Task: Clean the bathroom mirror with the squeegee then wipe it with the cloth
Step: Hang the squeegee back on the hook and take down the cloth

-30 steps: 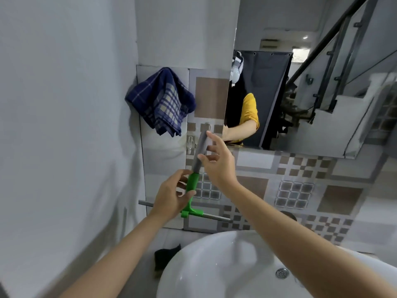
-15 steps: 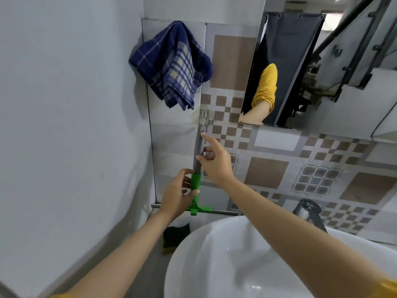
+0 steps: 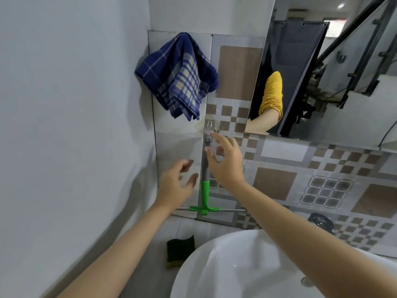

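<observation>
The squeegee (image 3: 205, 181) hangs upright on the tiled wall from a small clear hook (image 3: 208, 131), its long axis running straight down: grey handle on top, green neck below, and the blade bar lying crosswise at the bottom, level and just above the sink (image 3: 214, 265). Taking the squeegee as the landmark, the left hand (image 3: 175, 186) hovers just to its left at the height of the lower handle, fingers spread and curled loosely, holding nothing and apart from the shaft. The right hand (image 3: 225, 162) sits just to its right and slightly higher, its grip also spread, thumb and forefinger near the upper handle below the hook; whether a fingertip touches the handle cannot be told through the blur. The right hand looks the nearer of the two. Up and to the left of the squeegee, the blue checked cloth (image 3: 178, 76) hangs bunched against the wall, well above both hands. The mirror (image 3: 343, 72) lies up and to the right of it. Which half of the job this is cannot be judged from here: lifting the squeegee would mean raising it along its own axis off the hook, while the cloth calls for a reach upward, which the left hand seems better placed to make. A dark sponge (image 3: 180, 248) lies below the blade, beside the sink.
</observation>
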Available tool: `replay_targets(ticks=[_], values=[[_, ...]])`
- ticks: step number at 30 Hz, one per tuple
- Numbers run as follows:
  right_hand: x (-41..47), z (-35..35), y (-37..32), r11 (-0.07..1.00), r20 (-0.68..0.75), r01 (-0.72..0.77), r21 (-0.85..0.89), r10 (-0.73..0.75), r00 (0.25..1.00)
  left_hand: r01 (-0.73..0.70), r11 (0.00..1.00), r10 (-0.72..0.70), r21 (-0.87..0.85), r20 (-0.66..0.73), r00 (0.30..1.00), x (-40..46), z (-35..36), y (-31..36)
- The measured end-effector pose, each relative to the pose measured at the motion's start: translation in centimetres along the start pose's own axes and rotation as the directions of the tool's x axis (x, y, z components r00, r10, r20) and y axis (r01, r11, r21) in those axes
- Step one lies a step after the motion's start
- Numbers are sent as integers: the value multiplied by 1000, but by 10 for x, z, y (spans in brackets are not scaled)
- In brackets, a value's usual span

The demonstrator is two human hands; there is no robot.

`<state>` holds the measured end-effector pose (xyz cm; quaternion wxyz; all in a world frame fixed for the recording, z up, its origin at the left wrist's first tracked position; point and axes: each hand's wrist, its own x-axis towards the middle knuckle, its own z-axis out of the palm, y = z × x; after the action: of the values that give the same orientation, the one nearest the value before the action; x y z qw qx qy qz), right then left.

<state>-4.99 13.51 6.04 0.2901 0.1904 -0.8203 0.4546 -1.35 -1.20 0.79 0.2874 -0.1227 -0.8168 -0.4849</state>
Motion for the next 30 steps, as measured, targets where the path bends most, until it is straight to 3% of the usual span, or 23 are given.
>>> replay_targets(ticks=[1,3,5,7,11,14,19,24,30], values=[[10,-5,-10,998,-47,63,9,-62,997,-94,995,96,21,-131,987,14,-10,15],[37,-15,-31,984,-136,176,27,-171,976,-280,952,306,123,-347,887,48,-34,52],[67,-25,-53,965,-197,260,30,-250,948,-376,898,440,228,-457,773,85,-59,86],[98,-34,-73,949,-206,314,17,-304,930,-380,877,479,294,-485,731,119,-81,110],[150,-43,-93,948,-81,292,-124,-303,950,-161,907,300,388,-331,895,171,-103,129],[167,-45,-99,946,-20,281,-164,-288,957,-83,898,190,432,-209,959,190,-108,127],[172,-44,-113,921,82,301,-248,-289,954,-61,895,164,443,-198,966,199,-114,128],[178,-50,-123,962,85,244,-121,-234,968,-60,944,128,326,-192,973,201,-122,133],[186,-84,-142,983,95,181,-27,-177,980,-99,942,158,321,-163,974,196,-141,160]])
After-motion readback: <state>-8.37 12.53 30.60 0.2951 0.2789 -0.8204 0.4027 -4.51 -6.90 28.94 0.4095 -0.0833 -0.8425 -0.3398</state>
